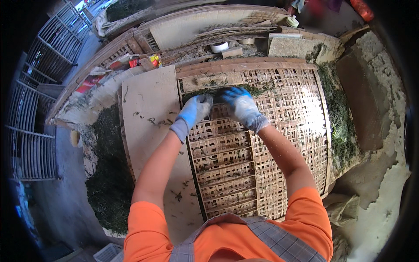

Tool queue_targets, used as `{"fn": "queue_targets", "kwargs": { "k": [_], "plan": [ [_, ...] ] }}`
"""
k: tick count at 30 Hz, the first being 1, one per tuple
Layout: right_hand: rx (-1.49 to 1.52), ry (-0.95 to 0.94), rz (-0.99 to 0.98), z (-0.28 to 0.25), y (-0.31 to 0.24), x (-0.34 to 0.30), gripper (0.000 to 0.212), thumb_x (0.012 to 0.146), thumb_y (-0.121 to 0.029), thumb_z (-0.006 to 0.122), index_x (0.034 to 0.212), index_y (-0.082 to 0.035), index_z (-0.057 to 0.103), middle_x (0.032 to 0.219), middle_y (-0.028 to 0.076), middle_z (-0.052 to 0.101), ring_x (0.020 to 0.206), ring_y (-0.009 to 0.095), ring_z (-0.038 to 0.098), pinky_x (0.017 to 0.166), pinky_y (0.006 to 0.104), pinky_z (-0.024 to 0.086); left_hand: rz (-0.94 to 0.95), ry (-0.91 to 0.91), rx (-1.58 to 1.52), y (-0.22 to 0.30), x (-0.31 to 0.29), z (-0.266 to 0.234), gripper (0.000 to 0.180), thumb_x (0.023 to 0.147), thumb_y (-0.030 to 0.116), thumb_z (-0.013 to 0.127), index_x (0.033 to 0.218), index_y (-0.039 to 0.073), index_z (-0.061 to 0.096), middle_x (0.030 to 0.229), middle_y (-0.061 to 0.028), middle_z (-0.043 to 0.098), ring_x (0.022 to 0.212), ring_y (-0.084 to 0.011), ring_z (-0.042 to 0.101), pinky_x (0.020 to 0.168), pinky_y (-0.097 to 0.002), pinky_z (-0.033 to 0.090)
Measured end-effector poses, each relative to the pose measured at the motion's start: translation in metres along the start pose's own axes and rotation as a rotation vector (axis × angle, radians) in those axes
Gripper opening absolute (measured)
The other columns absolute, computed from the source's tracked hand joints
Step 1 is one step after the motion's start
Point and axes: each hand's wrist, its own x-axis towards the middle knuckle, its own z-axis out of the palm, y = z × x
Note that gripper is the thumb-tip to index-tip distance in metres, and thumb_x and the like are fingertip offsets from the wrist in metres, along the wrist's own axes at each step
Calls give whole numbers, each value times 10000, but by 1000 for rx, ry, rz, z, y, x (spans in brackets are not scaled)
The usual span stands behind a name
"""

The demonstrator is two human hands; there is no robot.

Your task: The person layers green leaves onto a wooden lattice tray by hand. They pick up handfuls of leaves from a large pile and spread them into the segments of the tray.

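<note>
Both my hands wear blue and white gloves and work at the far end of a slatted wooden frame [224,165]. It lies over a woven bamboo tray [283,109]. My left hand [194,112] is closed at the frame's far left corner, around something greyish that I cannot make out. Close to its right, my right hand [243,107] bends over a strip of dark green shredded leaf strands [260,90]; motion smears its fingertips. Green scraps also lie along the frame's slats.
Left of the frame is a pale board [150,109] with scattered green bits. Heaps of dark green strands lie to the left [109,170] and right [338,113]. A white bowl [219,47] and a block stand beyond. Metal racks [37,144] line the far left.
</note>
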Motion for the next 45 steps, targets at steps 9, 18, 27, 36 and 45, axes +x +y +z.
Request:
{"fn": "queue_targets", "kwargs": {
  "k": [9, 18, 27, 36, 45],
  "plan": [
    [133, -87, 659, 34, -15, 2, 608, 820, -264, 617, 1358, -39, 445, 1265, 188, 560, 1197, 321, 518, 998, 405, 428, 314, 307, -73, 57, 45, 49, 336, 945, 98, 498, 1251, -32, 547, 1193, -198, 601, 1018, -264, 608, 921, -320, 510],
    [1629, 542, 941, 123, -33, -12, 511, 962, -506, 451, 1297, -120, 484, 1242, 103, 545, 1133, 228, 506, 1046, 357, 371, 145, -205, 1262, 86, 105, 133, 496, 902, 156, 524, 1386, 106, 429, 1352, -192, 499, 1255, -339, 492, 1050, -428, 409],
    [123, -261, 679, 42, -34, -4, 639, 856, -499, 457, 1292, -36, 520, 1355, 188, 511, 1321, 332, 406, 1141, 463, 183, 150, 507, 1270, 35, 27, 56, 510, 830, 162, 549, 1337, 129, 505, 1227, -113, 599, 1129, -277, 558, 979, -394, 435],
    [799, -160, 566, -4, -16, 4, 359, 868, -5, 567, 1207, -114, 614, 1160, 111, 659, 1058, 231, 636, 936, 318, 519, 219, 249, -754, -31, 34, 7, 376, 856, -75, 519, 1206, 23, 612, 1167, -108, 645, 920, -203, 634, 864, -276, 507],
    [10, -263, 762, -4, 58, -18, 320, 819, -334, 689, 1058, -121, 681, 1032, 170, 687, 950, 288, 669, 861, 359, 521, 320, 910, 849, -37, -19, 3, 406, 877, 157, 551, 1279, 97, 558, 1314, -160, 520, 1230, -338, 458, 1049, -429, 367]
  ]
}}
